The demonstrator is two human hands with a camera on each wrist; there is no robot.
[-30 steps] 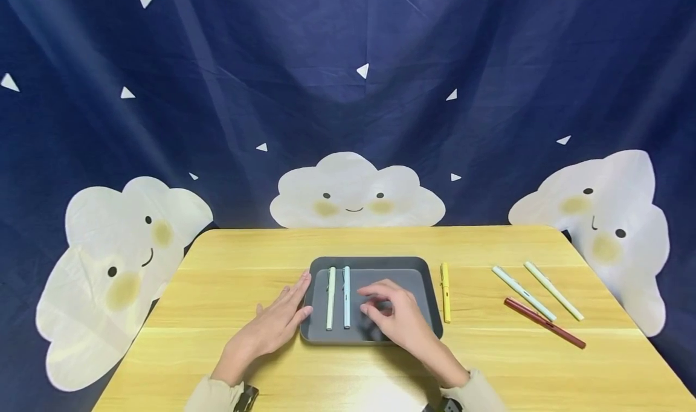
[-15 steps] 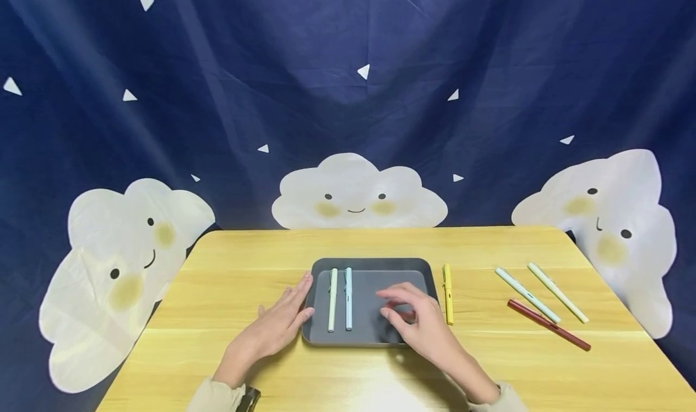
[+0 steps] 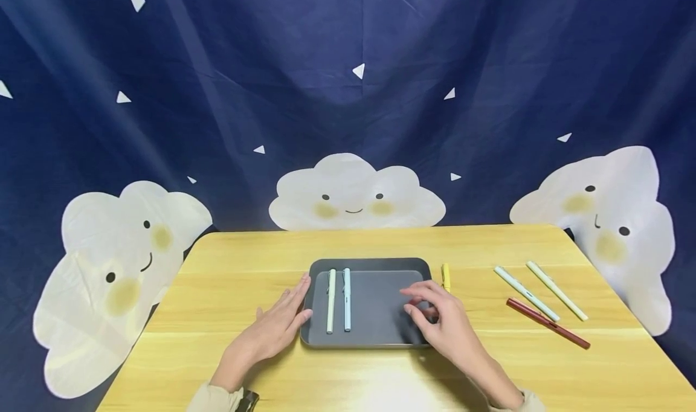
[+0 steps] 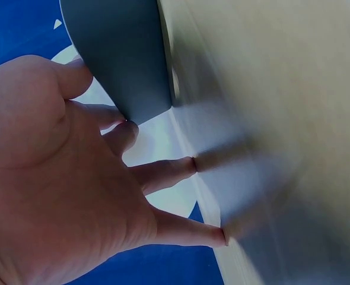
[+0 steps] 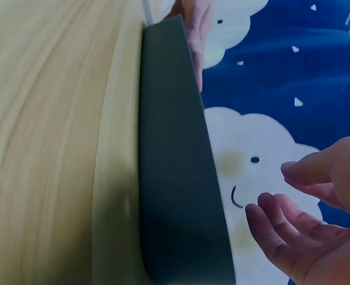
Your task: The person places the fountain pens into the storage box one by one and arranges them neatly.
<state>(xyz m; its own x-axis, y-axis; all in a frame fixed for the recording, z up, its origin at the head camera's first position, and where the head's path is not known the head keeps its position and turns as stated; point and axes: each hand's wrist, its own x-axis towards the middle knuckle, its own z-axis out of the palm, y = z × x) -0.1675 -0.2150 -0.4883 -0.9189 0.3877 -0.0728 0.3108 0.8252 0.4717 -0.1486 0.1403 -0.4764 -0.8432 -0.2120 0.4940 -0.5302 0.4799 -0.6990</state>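
A dark grey tray (image 3: 380, 338) lies on the wooden table with a pale green pen (image 3: 331, 303) and a light blue pen (image 3: 347, 303) side by side at its left. My left hand (image 3: 274, 327) rests against the tray's left edge, fingers straight; in the left wrist view its fingertips touch the tray wall (image 4: 127, 59) and the tabletop. Over the tray's right side hovers my right hand (image 3: 443, 321), fingers loosely bent, nothing between thumb and fingertips. It partly hides a yellow pen (image 3: 446, 276) beside the tray. The right wrist view shows that hand (image 5: 317, 219) above the tray rim.
On the table's right side lie another light blue pen (image 3: 526, 293), another pale green pen (image 3: 557, 290) and a dark red pen (image 3: 548, 323), all slanted. Behind the table (image 3: 244, 255) hangs a navy curtain (image 3: 304, 98) with cloud faces.
My right hand has moved to the right, from beside the light blue pen in the tray to the tray's right edge, now covering part of the yellow pen. The left hand stays put.
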